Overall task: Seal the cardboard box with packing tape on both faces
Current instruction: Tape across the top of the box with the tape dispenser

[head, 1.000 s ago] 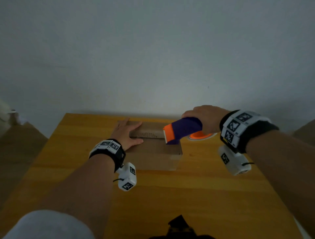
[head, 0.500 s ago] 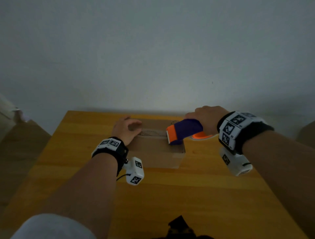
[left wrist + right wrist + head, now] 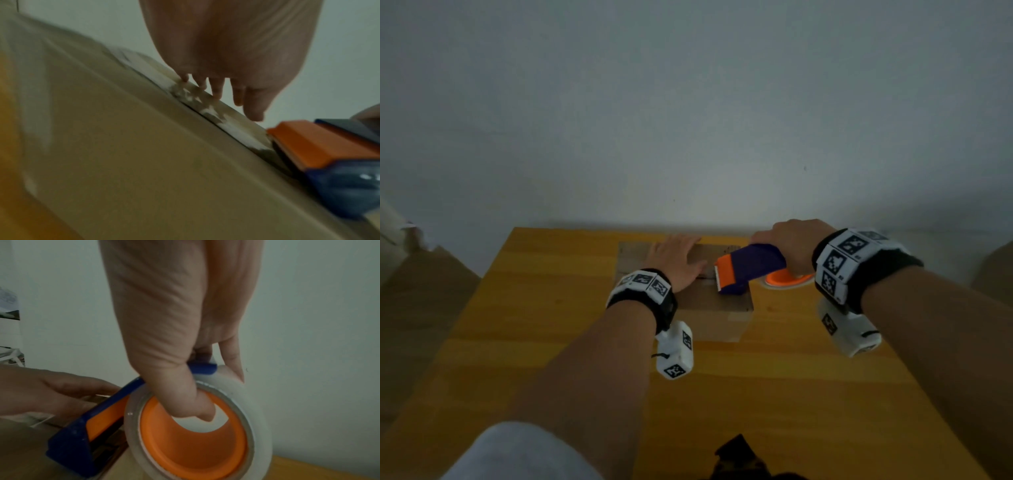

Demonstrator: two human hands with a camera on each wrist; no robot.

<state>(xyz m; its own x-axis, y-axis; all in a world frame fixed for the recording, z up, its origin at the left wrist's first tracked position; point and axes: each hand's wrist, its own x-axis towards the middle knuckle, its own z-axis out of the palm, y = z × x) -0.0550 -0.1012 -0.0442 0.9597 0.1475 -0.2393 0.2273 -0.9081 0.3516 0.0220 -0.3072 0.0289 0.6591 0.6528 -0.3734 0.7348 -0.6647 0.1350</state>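
Observation:
A flat brown cardboard box (image 3: 715, 308) lies on the far middle of the wooden table (image 3: 551, 342). My left hand (image 3: 676, 258) lies flat on the box top with straight fingers, next to the centre seam (image 3: 205, 112), where torn white paper shows. My right hand (image 3: 791, 246) grips a blue and orange tape dispenser (image 3: 746, 267) at the box's right edge, its toothed orange blade facing my left hand. In the right wrist view my thumb hooks into the orange core of the clear tape roll (image 3: 195, 431), and my right hand (image 3: 185, 337) wraps the blue frame.
A plain grey wall rises just behind the table's far edge. Brown cardboard shapes (image 3: 417, 291) stand on the floor left of the table, and another (image 3: 993, 270) at the right. A dark object (image 3: 739, 459) pokes up at the table's near edge.
My left hand curled for a moment, then flattened again and shifted right along the box top toward the dispenser. The dispenser stayed at the box's right edge.

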